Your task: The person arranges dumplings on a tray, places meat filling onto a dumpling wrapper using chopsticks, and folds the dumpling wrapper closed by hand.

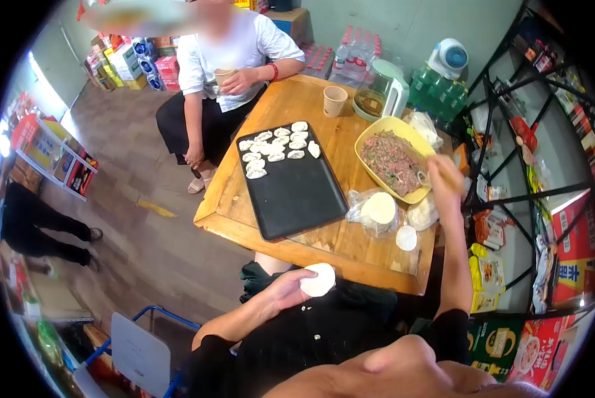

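A round white dough wrapper (318, 280) lies in my left hand (289, 289), near the table's front edge. My right hand (444, 175) is closed over the right rim of a yellow bowl (365, 167) of minced filling (390, 159); what its fingers grip is too blurred to make out. Several filled dumplings (277, 157) sit at the far end of a black tray (296, 199). A stack of wrappers (380, 208) rests in a plastic bag beside the bowl, with a single wrapper (406, 238) on the wood to its right.
Across the wooden table (238, 224), a seated person holds a paper cup (224, 77). Another paper cup (334, 101) and a glass kettle (379, 89) stand near the back. Shelves of packages line the right side. A chair (140, 355) is at lower left; another person stands far left.
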### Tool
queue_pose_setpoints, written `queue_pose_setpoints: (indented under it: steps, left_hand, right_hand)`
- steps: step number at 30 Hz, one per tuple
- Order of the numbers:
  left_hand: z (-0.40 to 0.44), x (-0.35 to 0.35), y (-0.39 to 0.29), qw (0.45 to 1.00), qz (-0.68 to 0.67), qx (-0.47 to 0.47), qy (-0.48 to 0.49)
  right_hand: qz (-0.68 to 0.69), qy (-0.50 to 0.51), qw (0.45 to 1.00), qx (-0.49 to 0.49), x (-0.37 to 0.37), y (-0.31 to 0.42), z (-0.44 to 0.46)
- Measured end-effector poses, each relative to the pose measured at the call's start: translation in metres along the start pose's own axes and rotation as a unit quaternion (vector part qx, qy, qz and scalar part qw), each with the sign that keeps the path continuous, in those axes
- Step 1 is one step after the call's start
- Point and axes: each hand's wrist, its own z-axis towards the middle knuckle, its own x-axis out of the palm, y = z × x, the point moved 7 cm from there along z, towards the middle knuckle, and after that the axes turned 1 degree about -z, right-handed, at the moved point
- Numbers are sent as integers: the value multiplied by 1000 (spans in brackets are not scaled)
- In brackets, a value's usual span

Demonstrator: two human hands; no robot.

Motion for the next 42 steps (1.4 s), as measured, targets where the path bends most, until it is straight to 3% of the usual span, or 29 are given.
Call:
queue_pose_setpoints:
  steps: [1, 2, 3, 5, 8, 11, 19, 28, 35, 42]
  left_hand:
    - [0, -1, 3, 1000, 1, -5, -4]
    - [1, 1, 2, 1000, 10, -3, -9]
    - [2, 3, 1, 1000, 20, -1, -13]
    - [1, 7, 4, 1000, 19, -6, -9]
    - [5, 10, 7, 1000, 10, -9, -6]
    - [5, 10, 12, 1000, 7, -13, -4]
    - [9, 9, 12, 998, 36, -12, -42]
    - [-4, 19, 6, 996, 42, 5, -79]
    - [-8, 53, 1, 997, 68, -9, -43]
    - [9, 65, -4, 999, 31, -16, 20]
  right_hand:
    - [91, -23, 995, 28, 10, -32, 9]
    - [234, -26, 961, 146, 26, -67, 19]
    - [234, -31, 960, 148, 38, -85, 30]
    - [421, -35, 872, 248, 65, -126, 36]
    - [476, 4, 836, 273, 70, -144, 24]
    - [467, -26, 830, 304, 42, -149, 6]
    - [422, -78, 873, 232, -22, -117, 0]
    - [233, -26, 963, 130, -1, -111, 13]
    - [195, -3, 976, 92, 14, -80, -7]
    - [230, 11, 966, 121, 10, -77, -25]
